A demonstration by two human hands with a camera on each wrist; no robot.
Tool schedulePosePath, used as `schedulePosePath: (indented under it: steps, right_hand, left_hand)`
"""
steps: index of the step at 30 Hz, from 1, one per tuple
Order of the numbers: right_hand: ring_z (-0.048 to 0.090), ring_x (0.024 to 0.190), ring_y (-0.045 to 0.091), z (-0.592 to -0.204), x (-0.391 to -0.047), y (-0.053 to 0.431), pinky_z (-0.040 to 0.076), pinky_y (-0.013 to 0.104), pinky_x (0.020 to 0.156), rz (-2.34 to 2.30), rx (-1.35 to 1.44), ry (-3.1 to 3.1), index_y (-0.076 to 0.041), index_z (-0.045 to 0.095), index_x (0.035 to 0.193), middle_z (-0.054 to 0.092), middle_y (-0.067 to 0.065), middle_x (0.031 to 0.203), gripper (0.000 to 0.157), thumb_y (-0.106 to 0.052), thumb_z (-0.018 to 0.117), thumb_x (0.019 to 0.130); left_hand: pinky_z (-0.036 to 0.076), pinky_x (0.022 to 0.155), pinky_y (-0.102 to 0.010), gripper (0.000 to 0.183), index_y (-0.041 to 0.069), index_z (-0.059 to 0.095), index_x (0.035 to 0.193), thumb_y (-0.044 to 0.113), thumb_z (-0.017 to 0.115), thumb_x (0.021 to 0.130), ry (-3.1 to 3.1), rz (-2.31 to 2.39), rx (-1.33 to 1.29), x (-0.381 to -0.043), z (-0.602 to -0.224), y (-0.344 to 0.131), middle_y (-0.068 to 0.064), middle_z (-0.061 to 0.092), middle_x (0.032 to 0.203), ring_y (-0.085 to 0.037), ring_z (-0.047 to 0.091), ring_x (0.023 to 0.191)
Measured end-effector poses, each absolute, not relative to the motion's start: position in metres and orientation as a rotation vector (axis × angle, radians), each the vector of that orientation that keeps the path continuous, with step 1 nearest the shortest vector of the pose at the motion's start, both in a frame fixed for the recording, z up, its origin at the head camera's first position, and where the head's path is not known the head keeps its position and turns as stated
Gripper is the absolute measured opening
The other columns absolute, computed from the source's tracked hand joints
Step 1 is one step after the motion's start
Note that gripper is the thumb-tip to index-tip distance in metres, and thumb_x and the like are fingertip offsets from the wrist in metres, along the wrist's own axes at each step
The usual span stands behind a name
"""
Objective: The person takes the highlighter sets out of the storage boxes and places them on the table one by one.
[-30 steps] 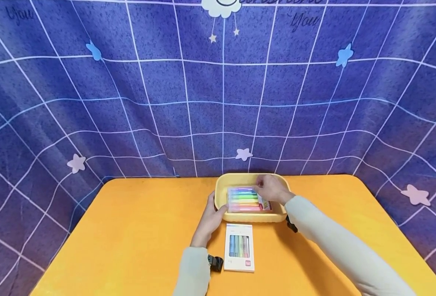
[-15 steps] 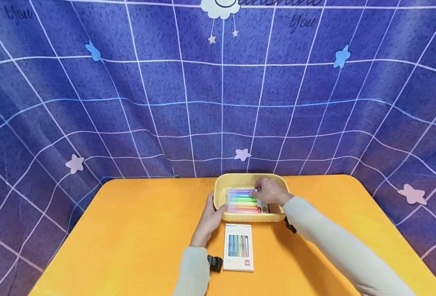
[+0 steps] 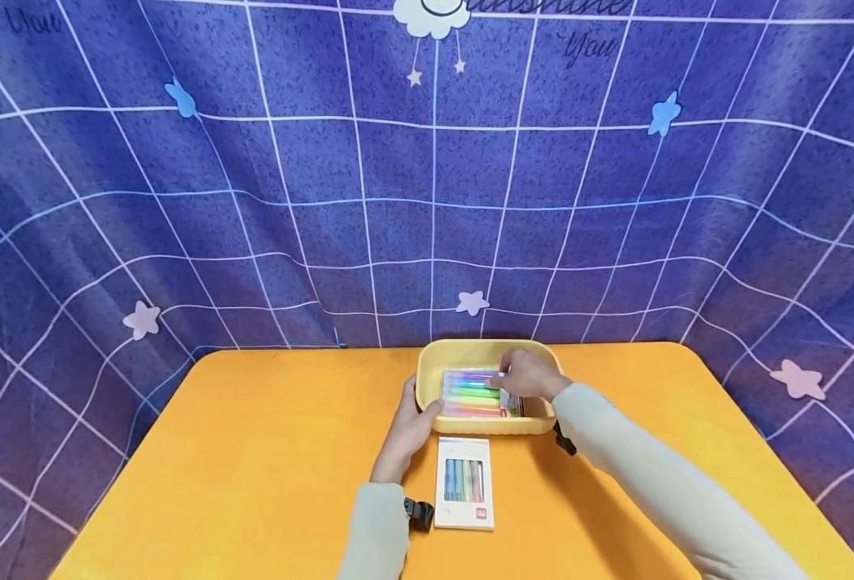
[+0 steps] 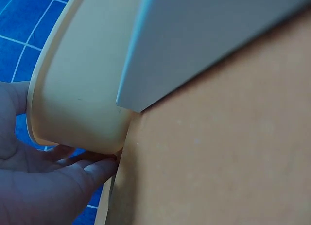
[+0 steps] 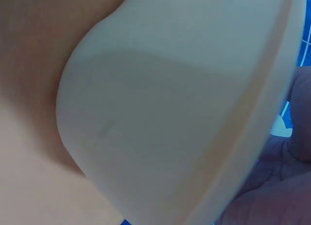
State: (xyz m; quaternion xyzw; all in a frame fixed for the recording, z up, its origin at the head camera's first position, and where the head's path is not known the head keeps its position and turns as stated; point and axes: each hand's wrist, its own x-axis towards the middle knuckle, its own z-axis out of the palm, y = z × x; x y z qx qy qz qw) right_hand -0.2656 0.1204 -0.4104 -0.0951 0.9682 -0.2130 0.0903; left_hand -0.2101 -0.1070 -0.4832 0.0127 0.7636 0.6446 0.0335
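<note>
A pale yellow plastic basket [image 3: 488,426] stands near the table's far edge. My left hand [image 3: 411,427] holds its left side, thumb at the rim and fingers along the outer wall; the left wrist view shows this hand [image 4: 43,186] against the basket wall [image 4: 87,89]. Inside lies a clear pack of rainbow-coloured pens [image 3: 470,395]. Reaching in from the right, my right hand [image 3: 532,374] has curled fingers at the pack's upper right end and appears to pinch it; the fingertips are partly hidden. In the right wrist view the basket wall [image 5: 155,103] covers most of the hand's work.
A white box of pens [image 3: 465,515] with a window lies flat on the orange table [image 3: 275,451], just in front of the basket and beside my left wrist. Behind the table hangs a blue gridded curtain [image 3: 398,234].
My right hand's fingertips have shifted slightly left and toward me along the pen pack. The left hand keeps its hold on the basket. The whole head view has drifted slightly.
</note>
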Motion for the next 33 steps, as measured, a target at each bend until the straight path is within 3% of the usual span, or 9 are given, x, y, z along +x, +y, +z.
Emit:
schedulePosePath:
  steps: [14,21,25,28,30,33]
  right_hand:
    - [0.06,0.085,0.02,-0.404,-0.262,0.115,0.051,0.037,0.08,-0.679,-0.266,2.858,-0.006,0.066,0.106,0.069,0.007,0.096,0.034,-0.037,0.07,0.092]
    - [0.065,0.1,0.023,-0.404,-0.26,0.118,0.054,0.043,0.092,-0.714,-0.239,2.849,-0.003,0.068,0.115,0.072,0.011,0.113,0.041,-0.037,0.069,0.092]
    - [0.059,0.076,0.015,-0.405,-0.26,0.121,0.053,0.033,0.073,-0.733,-0.276,2.838,-0.005,0.073,0.095,0.07,0.003,0.084,0.028,-0.031,0.067,0.094]
    - [0.046,0.062,0.011,-0.404,-0.259,0.121,0.042,0.026,0.06,-0.768,-0.315,2.825,-0.006,0.071,0.08,0.055,-0.003,0.065,0.026,-0.027,0.066,0.095]
    - [0.048,0.063,0.01,-0.402,-0.258,0.121,0.043,0.026,0.061,-0.766,-0.339,2.844,-0.005,0.071,0.083,0.057,-0.003,0.067,0.024,-0.026,0.067,0.094]
    - [0.058,0.076,0.014,-0.397,-0.257,0.121,0.051,0.032,0.073,-0.729,-0.367,2.883,-0.004,0.072,0.098,0.069,0.003,0.084,0.026,-0.028,0.069,0.092]
  left_hand:
    - [0.025,0.122,-0.061,0.071,0.013,0.02,0.16,0.021,0.059,0.101,2.374,1.978,0.048,-0.211,-0.48,-0.109,-0.021,0.038,0.159,-0.039,0.036,0.147]
    - [0.028,0.12,-0.06,0.071,0.012,0.021,0.159,0.02,0.06,0.1,2.372,1.981,0.05,-0.211,-0.481,-0.105,-0.021,0.039,0.158,-0.04,0.038,0.146]
    - [0.028,0.121,-0.059,0.071,0.012,0.022,0.159,0.02,0.06,0.1,2.367,1.98,0.042,-0.211,-0.482,-0.103,-0.021,0.04,0.158,-0.04,0.039,0.145]
    - [0.029,0.121,-0.059,0.071,0.011,0.022,0.159,0.019,0.06,0.1,2.366,1.986,0.044,-0.212,-0.483,-0.105,-0.022,0.041,0.157,-0.04,0.041,0.144]
    - [0.03,0.12,-0.059,0.071,0.011,0.022,0.159,0.019,0.06,0.1,2.369,1.983,0.047,-0.212,-0.483,-0.106,-0.023,0.041,0.156,-0.04,0.041,0.144]
    - [0.032,0.12,-0.057,0.071,0.012,0.021,0.159,0.02,0.06,0.1,2.361,1.978,0.044,-0.212,-0.481,-0.107,-0.022,0.04,0.157,-0.039,0.041,0.145]
